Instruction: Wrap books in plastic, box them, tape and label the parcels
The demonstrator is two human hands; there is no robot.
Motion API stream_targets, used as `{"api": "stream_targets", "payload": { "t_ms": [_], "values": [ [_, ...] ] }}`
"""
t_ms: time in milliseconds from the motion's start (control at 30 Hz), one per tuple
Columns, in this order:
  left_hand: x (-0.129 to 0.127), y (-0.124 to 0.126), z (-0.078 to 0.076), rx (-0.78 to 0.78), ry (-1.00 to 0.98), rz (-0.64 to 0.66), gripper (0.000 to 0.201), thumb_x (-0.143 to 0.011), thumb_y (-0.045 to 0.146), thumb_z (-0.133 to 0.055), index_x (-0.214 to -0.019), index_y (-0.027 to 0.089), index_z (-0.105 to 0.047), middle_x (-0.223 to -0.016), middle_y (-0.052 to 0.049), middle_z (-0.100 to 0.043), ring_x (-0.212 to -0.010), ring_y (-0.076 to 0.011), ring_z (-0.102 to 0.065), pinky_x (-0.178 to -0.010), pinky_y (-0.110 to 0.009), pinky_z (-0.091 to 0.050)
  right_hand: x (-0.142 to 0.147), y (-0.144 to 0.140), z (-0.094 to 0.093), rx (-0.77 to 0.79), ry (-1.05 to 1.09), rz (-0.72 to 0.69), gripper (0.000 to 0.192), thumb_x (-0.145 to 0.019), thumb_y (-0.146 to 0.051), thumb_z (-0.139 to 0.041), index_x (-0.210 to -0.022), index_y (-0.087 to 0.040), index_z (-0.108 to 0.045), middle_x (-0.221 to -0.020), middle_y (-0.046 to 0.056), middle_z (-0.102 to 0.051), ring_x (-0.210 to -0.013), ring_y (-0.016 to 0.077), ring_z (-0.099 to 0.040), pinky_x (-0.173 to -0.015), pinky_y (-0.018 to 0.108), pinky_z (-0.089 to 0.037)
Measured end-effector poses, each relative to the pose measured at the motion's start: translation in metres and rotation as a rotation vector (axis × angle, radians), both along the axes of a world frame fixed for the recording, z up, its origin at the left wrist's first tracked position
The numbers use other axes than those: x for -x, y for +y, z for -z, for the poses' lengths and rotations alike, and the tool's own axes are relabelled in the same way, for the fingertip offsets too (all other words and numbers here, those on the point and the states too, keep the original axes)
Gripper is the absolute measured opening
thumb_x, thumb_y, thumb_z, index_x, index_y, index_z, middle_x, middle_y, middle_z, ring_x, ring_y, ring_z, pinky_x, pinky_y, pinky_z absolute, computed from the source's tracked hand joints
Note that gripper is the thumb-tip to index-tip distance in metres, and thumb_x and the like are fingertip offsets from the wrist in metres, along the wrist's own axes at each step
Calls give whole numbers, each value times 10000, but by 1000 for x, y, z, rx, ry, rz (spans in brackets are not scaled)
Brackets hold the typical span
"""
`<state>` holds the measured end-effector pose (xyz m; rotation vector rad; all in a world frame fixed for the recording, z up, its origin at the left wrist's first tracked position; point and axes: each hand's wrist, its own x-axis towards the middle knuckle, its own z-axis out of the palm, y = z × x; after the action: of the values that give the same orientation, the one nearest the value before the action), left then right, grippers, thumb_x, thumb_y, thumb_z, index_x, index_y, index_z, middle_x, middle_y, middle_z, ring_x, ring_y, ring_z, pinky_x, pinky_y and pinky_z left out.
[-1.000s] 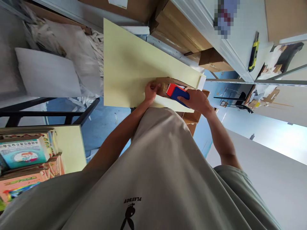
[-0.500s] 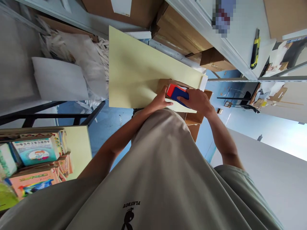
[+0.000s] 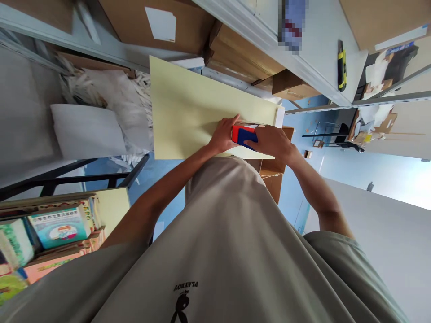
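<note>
On the pale yellow tabletop (image 3: pixel 182 112), close to my body, lies a small brown cardboard box, mostly hidden under my hands. My right hand (image 3: pixel 274 141) is closed round a red and blue tape dispenser (image 3: pixel 247 137), which sits over the box with its red end pointing left. Just left of that red end, my left hand (image 3: pixel 224 136) grips the box's left end, thumb and fingers on opposite sides. Its fingertips are close to the dispenser; whether they touch it I cannot tell.
Behind the table is a shelf with large cardboard boxes (image 3: pixel 245 51). A yellow and black utility knife (image 3: pixel 342 67) lies on the upper shelf. White packing material (image 3: pixel 89 130) is at the left, books (image 3: pixel 60 226) at the lower left. An open carton (image 3: pixel 272 184) stands below the table's right side.
My left hand has moved up and closed in round the box's end. The dispenser has turned flatter and shifted slightly left and down in my right hand. The whole view has tilted a little.
</note>
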<state>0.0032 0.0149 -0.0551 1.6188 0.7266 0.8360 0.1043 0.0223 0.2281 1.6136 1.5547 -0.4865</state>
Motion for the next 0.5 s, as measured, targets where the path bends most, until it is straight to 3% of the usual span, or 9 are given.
{"api": "stream_targets", "payload": {
  "t_ms": [100,267,367,500],
  "values": [
    [-3,-7,8,59,-23,-32,1063,-898,602,-982,-1803,236,-562,-1561,-184,-806,-1491,-436,-711,-1402,-624,-459,4,1,0,1,4,-9,547,-1169,-598,-641,-1371,-145,-870,-1223,247,-894,-1196,448,-832,-993,483,-611],
    [-5,-16,32,120,33,-90,943,-879,499,-958,-1725,217,-652,-1422,-188,-838,-1389,-444,-712,-1264,-582,-582,0,7,11,35,56,-35,614,-1147,-694,-650,-1339,-156,-875,-1197,249,-892,-1189,453,-820,-992,476,-602],
    [-6,-18,41,140,68,-114,829,-922,408,-887,-1698,208,-674,-1441,-203,-820,-1385,-440,-695,-1244,-562,-597,-12,14,18,43,58,-21,689,-1109,-779,-677,-1333,-159,-878,-1178,257,-890,-1159,458,-820,-970,482,-605],
    [-8,-19,42,157,52,-105,832,-909,385,-895,-1694,210,-681,-1431,-202,-817,-1406,-439,-675,-1286,-564,-574,-40,25,28,59,75,-3,744,-1059,-852,-719,-1295,-169,-894,-1091,233,-887,-1086,429,-822,-929,476,-604]
  ]
}}
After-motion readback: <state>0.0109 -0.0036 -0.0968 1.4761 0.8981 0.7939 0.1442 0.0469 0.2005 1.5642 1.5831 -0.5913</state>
